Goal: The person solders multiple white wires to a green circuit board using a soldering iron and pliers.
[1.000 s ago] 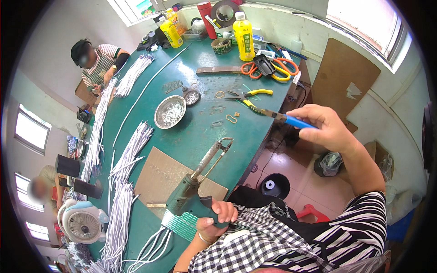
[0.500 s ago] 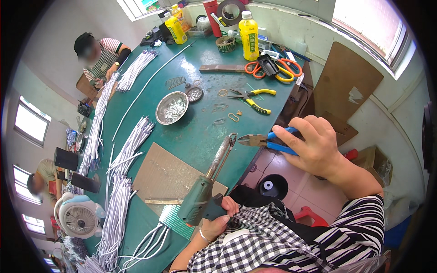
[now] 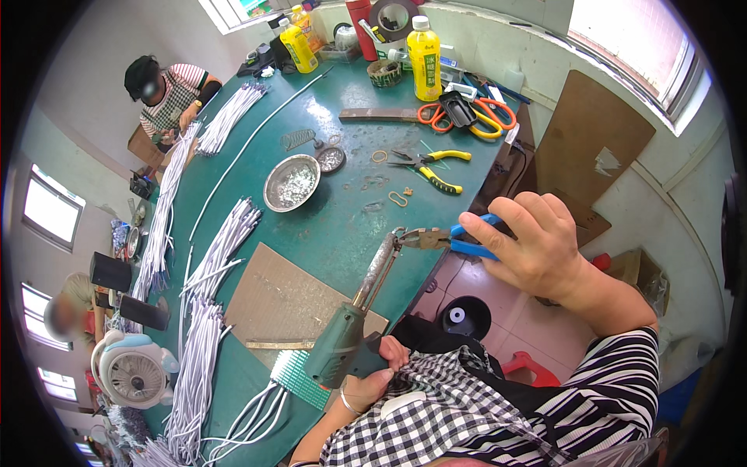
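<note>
My left hand is wrapped round the dark handle of a green soldering gun, close against the checked apron. The gun's metal barrel points up and away over the table, and a thin rod runs alongside it. In my right hand is a pair of blue-handled cutting pliers. Their jaws meet the gun's tip from the right; whether they grip a part there is too small to tell. Beneath the gun lies a brown cardboard sheet, with a green perforated board by its near edge.
Bundles of white cables line the table's left side near a small fan. A metal bowl with silvery bits stands mid-table. Yellow-handled pliers, orange-handled scissors and a yellow bottle are farther back. Another person works at far left.
The pliers in my right hand have moved left, bringing their jaws to the soldering gun's tip. Their handles are squeezed closer together. My left hand and the gun stay nearly still.
</note>
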A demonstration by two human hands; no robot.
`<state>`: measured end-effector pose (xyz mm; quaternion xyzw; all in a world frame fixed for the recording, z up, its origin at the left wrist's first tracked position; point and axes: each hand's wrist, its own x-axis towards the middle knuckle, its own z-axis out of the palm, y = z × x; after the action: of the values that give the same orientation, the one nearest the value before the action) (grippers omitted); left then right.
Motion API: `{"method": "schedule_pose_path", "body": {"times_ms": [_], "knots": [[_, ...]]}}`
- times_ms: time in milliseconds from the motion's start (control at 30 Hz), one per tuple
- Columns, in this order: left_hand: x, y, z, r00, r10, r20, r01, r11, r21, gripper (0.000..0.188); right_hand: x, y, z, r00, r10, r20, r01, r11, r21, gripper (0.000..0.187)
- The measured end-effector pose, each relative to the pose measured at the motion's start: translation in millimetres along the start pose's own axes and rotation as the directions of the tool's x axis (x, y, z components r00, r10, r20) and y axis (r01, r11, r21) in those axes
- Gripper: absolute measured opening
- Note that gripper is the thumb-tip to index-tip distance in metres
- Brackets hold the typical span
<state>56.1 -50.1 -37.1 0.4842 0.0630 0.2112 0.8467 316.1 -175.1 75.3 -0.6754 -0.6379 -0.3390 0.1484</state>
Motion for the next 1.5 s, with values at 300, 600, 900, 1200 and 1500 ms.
{"method": "schedule_pose_path", "body": {"times_ms": [300, 600, 900, 1200, 1500], "knots": [[-1.9, 3.4, 2.7, 0.999, -0.045, -0.005, 0.045, 0.999, 0.011, 0.019, 2.5, 4.6, 2.2, 0.988, -0.127, -0.086, 0.119, 0.988, -0.094, 0.045], [-1.0, 8.5, -1.1, 0.995, -0.077, 0.063, 0.062, 0.975, 0.214, 0.027, -9.9, -0.7, 2.7, 0.949, 0.137, 0.285, -0.252, 0.870, 0.423, 0.045], [-1.9, 2.3, -6.7, 0.997, -0.021, 0.080, 0.010, 0.991, 0.132, 0.027, -9.3, -11.0, -0.4, 0.929, 0.218, 0.300, -0.341, 0.819, 0.462, 0.049], [-8.4, 1.6, -10.8, 0.999, -0.034, 0.027, 0.039, 0.980, -0.193, 0.025, -2.9, 46.0, -26.8, 0.934, 0.146, 0.328, -0.287, 0.851, 0.440, 0.064], [-8.9, 4.6, -12.6, 0.989, -0.092, 0.118, 0.111, 0.979, -0.171, 0.027, 24.1, 74.8, -35.9, 0.901, -0.142, 0.410, -0.091, 0.862, 0.499, 0.049]]}}
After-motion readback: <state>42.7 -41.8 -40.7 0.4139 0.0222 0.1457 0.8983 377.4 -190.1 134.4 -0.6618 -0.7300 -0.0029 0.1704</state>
